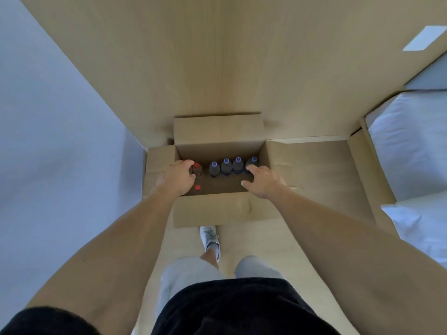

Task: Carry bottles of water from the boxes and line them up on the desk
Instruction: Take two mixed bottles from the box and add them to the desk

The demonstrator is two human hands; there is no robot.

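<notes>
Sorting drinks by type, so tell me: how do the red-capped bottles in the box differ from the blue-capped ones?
The red-capped bottles stand at the left end of the box; the blue-capped bottles form a row of four toward the right. Caps differ: red against blue. The left hand curls round a red-capped bottle, while the right hand reaches the rightmost blue-capped one. Both kinds stand upright and look dark.

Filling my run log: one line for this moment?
stage: reaching | left hand: grips red-capped bottle | right hand: open at blue-capped bottle | box: open
</notes>
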